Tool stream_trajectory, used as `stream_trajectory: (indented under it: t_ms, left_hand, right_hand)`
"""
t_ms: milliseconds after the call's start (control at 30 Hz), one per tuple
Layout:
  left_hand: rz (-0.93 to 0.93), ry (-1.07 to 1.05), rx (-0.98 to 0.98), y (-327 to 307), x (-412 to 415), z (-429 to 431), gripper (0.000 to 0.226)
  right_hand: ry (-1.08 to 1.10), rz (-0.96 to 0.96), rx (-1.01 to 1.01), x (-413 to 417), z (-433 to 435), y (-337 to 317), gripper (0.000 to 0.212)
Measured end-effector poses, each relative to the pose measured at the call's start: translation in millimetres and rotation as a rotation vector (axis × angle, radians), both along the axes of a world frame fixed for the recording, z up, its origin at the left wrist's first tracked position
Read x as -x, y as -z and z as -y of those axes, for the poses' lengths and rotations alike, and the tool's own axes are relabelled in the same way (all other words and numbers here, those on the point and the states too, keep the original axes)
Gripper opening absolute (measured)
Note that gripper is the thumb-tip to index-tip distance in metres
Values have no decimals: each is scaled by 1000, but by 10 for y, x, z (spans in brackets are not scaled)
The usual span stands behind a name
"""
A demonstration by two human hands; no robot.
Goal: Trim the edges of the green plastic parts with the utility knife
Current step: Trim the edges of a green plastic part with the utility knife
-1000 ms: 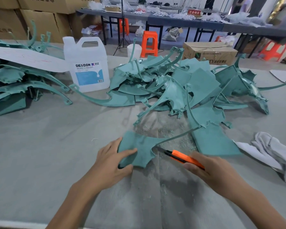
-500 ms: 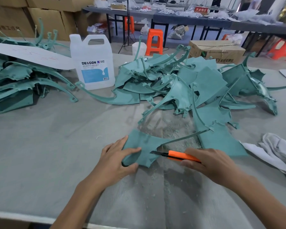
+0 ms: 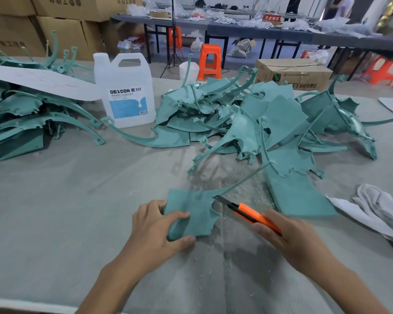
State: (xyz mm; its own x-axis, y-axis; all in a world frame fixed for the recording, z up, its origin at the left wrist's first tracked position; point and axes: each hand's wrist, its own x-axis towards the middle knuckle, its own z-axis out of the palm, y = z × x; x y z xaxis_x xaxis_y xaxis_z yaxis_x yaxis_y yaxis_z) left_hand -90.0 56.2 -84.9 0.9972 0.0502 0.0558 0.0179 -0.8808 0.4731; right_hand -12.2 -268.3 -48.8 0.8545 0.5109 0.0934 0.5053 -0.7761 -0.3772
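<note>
Clamping left hand [image 3: 154,227] fingers [image 3: 179,215] on the left edge of the green part [image 3: 191,211], flat on the counter [image 3: 55,200]. Following its long axis up-right along the thin arm. Meeting its ragged right edge with the knife [image 3: 243,210] tip, angled up-left, right hand [image 3: 288,236] fingers wrapped round the orange handle.

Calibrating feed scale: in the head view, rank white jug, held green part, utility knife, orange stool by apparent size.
1. white jug
2. green part
3. utility knife and orange stool: alike; the stool stands far back, so unranked.

Workshop: cartons [image 3: 61,35], piled green parts [image 3: 279,114]
</note>
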Motion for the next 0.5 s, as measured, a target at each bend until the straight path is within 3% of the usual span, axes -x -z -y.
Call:
stream_trajectory:
  t_ms: [100,233,367,500]
  left_hand:
    - [98,21,0,30,-67,85,65]
    - [-5,44,97,26,-183,128,62]
    - [-22,43,123,44,-179,119,61]
    - [-36,20,205,19,-164,149,61]
  right_hand:
    - [9,-23,-30,139,34,41,38]
    - [7,-70,39,271,22,44,56]
    - [82,-34,107,258,-11,0,53]
    - [25,-68,101,297,-95,2,56]
